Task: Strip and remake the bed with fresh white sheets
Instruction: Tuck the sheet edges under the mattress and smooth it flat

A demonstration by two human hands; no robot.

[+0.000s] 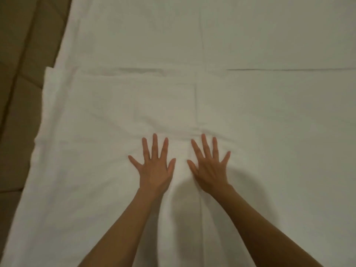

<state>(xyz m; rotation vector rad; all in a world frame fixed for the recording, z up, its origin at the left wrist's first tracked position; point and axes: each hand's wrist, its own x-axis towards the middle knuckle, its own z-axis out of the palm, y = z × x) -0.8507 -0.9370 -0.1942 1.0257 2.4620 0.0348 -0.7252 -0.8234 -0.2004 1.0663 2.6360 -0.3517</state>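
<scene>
Both hands are down flat on the white sheet point(250, 112), which spreads across nearly the whole view and covers the bed. The left hand point(155, 167) lies palm down with its fingers straight and fanned wide, thumb pointing in toward the other hand. Just beside it, the right hand point(209, 168) does the same, fingers splayed, tilted a little outward, thumb turned inward. The two hands sit side by side with a narrow strip of cloth between the thumbs; neither grips anything, they only press on the fabric.

Right ahead of the fingertips there's a soft ridge of wrinkles running across the sheet. Between the two forearms, toward the near edge, the cloth bunches into a shallow lengthwise fold with a shadow in it. Farther out, a straight crease line crosses the sheet from side to side, and a fainter crease runs away down the middle.

On the left, the sheet's edge hangs in a stepped line, and beyond it shows a brown floor point(21, 54) with darker lines through it.
</scene>
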